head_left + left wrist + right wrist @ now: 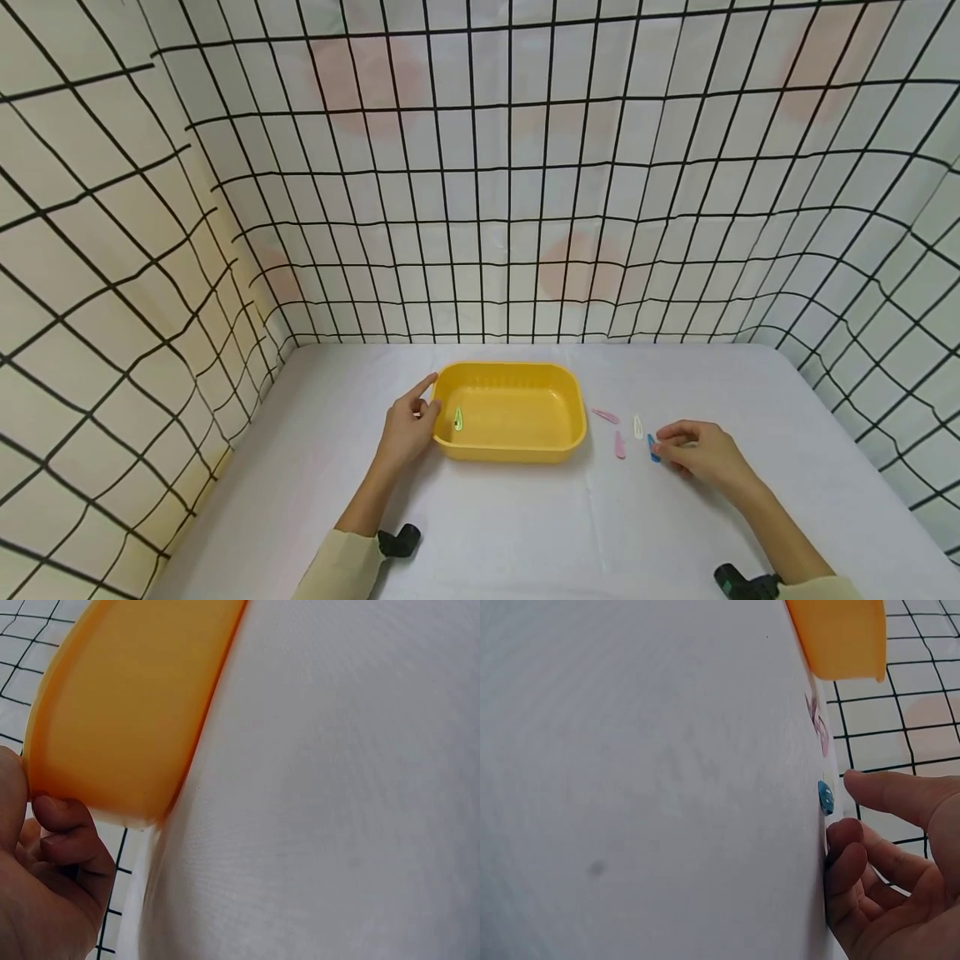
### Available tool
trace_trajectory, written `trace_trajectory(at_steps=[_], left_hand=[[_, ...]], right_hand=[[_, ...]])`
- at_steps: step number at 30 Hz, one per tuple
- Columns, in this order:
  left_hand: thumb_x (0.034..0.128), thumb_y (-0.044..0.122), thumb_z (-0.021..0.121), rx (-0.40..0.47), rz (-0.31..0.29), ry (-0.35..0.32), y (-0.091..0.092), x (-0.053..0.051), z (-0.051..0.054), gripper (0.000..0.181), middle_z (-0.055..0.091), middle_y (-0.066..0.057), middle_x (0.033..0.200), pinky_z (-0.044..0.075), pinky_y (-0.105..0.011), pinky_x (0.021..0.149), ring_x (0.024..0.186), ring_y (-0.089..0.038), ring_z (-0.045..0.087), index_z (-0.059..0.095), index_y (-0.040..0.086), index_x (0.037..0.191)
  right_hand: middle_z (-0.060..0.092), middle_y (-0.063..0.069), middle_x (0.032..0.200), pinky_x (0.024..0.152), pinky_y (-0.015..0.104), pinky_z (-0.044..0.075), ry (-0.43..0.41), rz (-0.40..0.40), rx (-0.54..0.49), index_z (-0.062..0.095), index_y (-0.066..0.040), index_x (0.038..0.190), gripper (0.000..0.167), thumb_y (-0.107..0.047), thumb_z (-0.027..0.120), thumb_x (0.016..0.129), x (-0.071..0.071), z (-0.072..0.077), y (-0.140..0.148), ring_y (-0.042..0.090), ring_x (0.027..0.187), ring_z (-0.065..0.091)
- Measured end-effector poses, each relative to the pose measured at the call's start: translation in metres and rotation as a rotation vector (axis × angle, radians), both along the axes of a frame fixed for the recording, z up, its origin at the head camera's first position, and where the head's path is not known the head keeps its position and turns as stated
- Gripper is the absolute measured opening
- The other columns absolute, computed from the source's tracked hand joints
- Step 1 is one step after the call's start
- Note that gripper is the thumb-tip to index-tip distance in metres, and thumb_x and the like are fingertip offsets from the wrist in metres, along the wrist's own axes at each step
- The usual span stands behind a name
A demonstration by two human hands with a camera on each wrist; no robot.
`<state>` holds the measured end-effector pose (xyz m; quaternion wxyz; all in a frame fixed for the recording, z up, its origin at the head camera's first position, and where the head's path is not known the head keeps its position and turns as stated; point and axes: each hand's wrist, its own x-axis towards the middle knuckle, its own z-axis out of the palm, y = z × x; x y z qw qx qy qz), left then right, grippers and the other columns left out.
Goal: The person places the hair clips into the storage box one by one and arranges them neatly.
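At the left end of a yellow plastic basin (517,417), my left hand (408,429) grips the rim; the left wrist view has the thumb at the edge and the other fingers curled against the outer wall. Inside the basin lies a green hair clip (458,419). My right hand (705,454) is at a blue hair clip (652,450) on the table, right of the basin. In the right wrist view, thumb and fingers stand apart beside the blue clip (826,797). Two pink hair clips (619,445) and a pale yellow one (637,427) lie nearby.
A white cloth covers the table (510,533). Black wire grid panels (510,192) backed with pale sheeting rise at the back and both sides. A black wrist device (399,541) sits on the left forearm, another (746,583) on the right.
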<state>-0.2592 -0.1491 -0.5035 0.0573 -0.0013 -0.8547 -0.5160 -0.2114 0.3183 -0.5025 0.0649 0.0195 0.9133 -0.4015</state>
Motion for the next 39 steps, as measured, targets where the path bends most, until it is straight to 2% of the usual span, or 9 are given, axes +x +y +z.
trace_trajectory(at_steps=[4, 11, 21, 28, 39], left_hand=[[0.0999, 0.02, 0.061, -0.003, -0.004, 0.009, -0.0002, 0.0, 0.0002, 0.049, 0.046, 0.002, 0.066, 0.035, -0.021, 0.05, 0.054, -0.012, 0.039, 0.057, 0.023, 0.149], [0.1002, 0.021, 0.061, -0.01, -0.003, 0.007, -0.0002, -0.0011, 0.0011, 0.049, 0.045, 0.002, 0.066, 0.035, -0.021, 0.05, 0.054, -0.012, 0.039, 0.057, 0.024, 0.149], [0.0998, 0.021, 0.061, 0.001, -0.009, 0.001, -0.0008, -0.0025, 0.0016, 0.049, 0.046, 0.002, 0.064, 0.035, -0.02, 0.05, 0.054, -0.012, 0.039, 0.057, 0.024, 0.149], [0.1002, 0.02, 0.061, 0.008, -0.01, 0.011, -0.0023, 0.0002, 0.0015, 0.049, 0.045, 0.003, 0.064, 0.035, -0.021, 0.049, 0.053, -0.011, 0.039, 0.056, 0.024, 0.149], [0.0998, 0.019, 0.062, 0.016, -0.021, 0.016, -0.0023, 0.001, -0.0001, 0.05, 0.044, 0.003, 0.062, 0.034, -0.02, 0.048, 0.051, -0.01, 0.038, 0.056, 0.024, 0.149]], right_hand=[[0.074, 0.005, 0.096, 0.06, 0.028, 0.053, 0.016, 0.005, 0.04, 0.071, 0.0, 0.117, 0.041, -0.031, 0.077, 0.092, 0.0004, 0.0015, -0.0025, 0.015, 0.073, 0.062], [0.073, 0.0, 0.09, 0.067, 0.03, 0.047, 0.08, 0.015, 0.128, 0.074, -0.002, 0.113, 0.038, -0.033, 0.078, 0.09, -0.0014, -0.0007, -0.0047, 0.014, 0.079, 0.06], [0.074, -0.005, 0.083, 0.076, 0.034, 0.049, 0.092, 0.018, 0.16, 0.075, -0.004, 0.112, 0.035, -0.031, 0.078, 0.089, -0.0012, -0.0026, -0.0053, 0.014, 0.086, 0.063], [0.071, -0.002, 0.081, 0.071, 0.033, 0.048, 0.096, 0.023, 0.167, 0.075, -0.002, 0.106, 0.031, -0.028, 0.078, 0.089, -0.0008, -0.0005, -0.0088, 0.015, 0.081, 0.061], [0.071, -0.001, 0.081, 0.069, 0.033, 0.046, 0.078, 0.046, 0.17, 0.077, -0.007, 0.095, 0.018, -0.025, 0.075, 0.091, -0.0003, 0.0014, -0.0079, 0.016, 0.078, 0.059]])
